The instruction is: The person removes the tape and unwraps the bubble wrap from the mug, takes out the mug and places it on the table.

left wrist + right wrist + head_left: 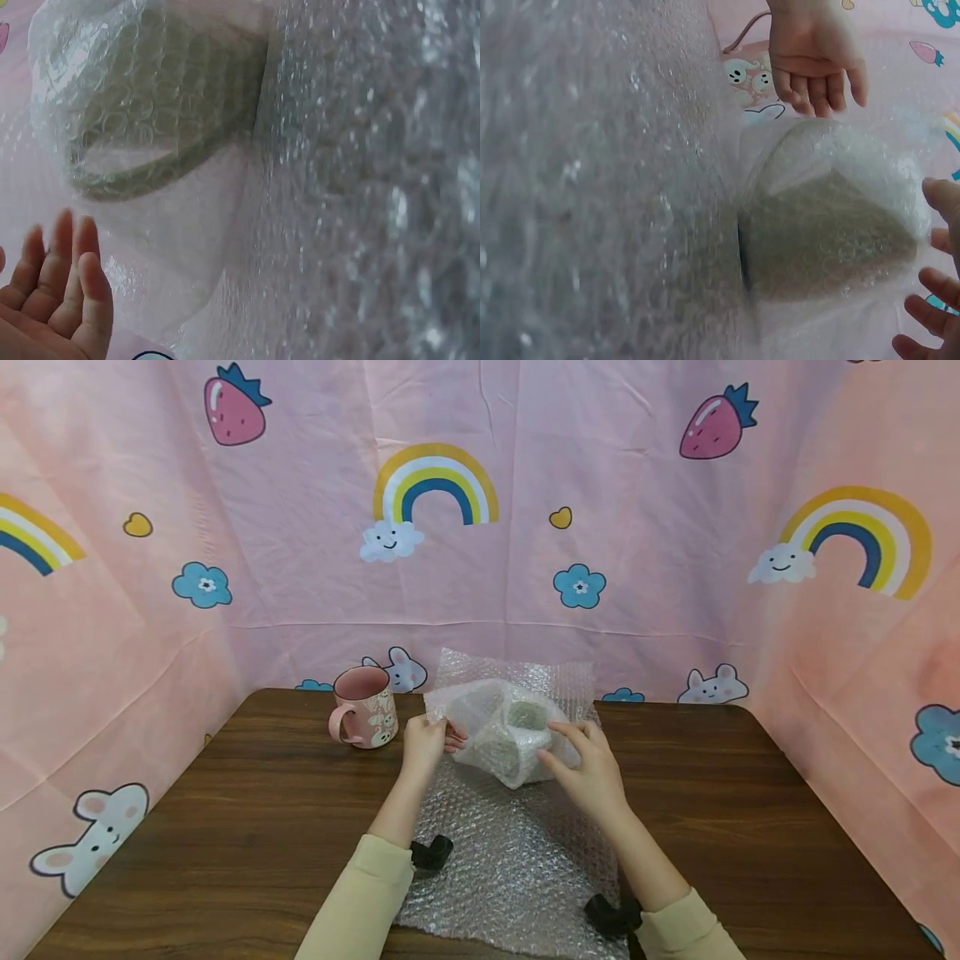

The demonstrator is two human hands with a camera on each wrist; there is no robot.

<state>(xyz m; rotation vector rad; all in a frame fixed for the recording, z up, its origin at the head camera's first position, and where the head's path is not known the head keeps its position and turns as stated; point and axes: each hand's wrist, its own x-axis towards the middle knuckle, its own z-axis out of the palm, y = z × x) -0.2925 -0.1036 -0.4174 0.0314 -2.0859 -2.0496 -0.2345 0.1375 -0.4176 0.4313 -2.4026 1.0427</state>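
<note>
A green mug (527, 715) lies wrapped in bubble wrap, its colour showing through the layers. In the left wrist view, its curved handle (161, 166) is visible under the bubbles. The wrapped bundle sits on a long bubble wrap sheet (510, 860). At the bundle's left side is my left hand (426, 745), palm turned toward it with loosely extended fingers. My right hand (596, 777) is at the right side, thumb and fingers spread, fingertips right at the wrap. In the right wrist view, the left hand (817, 60) shows nothing in its palm.
A pink mug (365, 710) with white printed figures stands on the dark wooden table (300, 827), left of the bundle. Bubble wrap runs from the table's back edge to its front. A pink patterned cloth (300, 543) hangs behind and at both sides.
</note>
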